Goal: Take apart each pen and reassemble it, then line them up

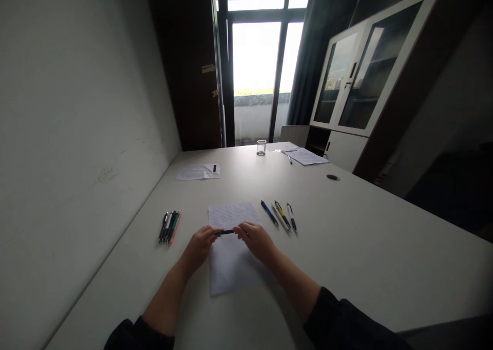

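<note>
Between my two hands a dark pen (227,232) is held level above a sheet of paper. My left hand (201,244) is closed on its left end, and my right hand (253,238) pinches the right end. Beneath them lies the paper (231,273), with lines of writing on its upper part and a blank lower part. Just right of the sheet lie several loose pens, among them a blue pen (269,213), a yellow pen (282,215) and a white pen (291,218). A row of several pens (168,227) lies side by side at the left.
A clear glass (261,148) stands at the far end of the white table (365,247). Papers (306,156) and a pen (290,160) lie at the back right, another sheet (198,172) at the back left. A cable hole (332,177) is on the right; a wall (84,160) borders the left.
</note>
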Available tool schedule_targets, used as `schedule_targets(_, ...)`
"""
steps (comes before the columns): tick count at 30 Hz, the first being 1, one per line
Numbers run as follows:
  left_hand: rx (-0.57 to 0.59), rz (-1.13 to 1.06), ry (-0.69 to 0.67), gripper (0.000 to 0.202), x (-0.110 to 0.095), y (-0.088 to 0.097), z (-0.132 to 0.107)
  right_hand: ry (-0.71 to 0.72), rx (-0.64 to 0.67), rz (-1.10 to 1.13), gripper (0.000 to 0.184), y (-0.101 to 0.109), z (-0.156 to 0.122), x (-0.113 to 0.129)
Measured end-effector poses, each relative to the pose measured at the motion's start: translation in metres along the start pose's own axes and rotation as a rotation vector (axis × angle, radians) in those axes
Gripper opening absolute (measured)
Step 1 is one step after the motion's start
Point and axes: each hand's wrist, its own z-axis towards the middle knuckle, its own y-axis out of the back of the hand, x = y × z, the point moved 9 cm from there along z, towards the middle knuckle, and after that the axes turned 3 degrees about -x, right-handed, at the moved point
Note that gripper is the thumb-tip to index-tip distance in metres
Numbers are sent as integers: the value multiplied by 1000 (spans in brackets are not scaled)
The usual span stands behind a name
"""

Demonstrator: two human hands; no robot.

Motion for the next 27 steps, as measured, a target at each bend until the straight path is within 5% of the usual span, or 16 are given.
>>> schedule_targets(7, 3, -6, 15, 31, 4, 0, -1, -1, -46, 63, 6, 0, 1, -1)
schedule_targets(16, 32, 28, 5, 32, 2, -2, 0, 12, 69, -61, 31, -11, -2, -2)
schedule_targets(27, 0, 12, 4, 30, 0, 0, 0, -6, -5, 30, 4, -5, -2, -2)
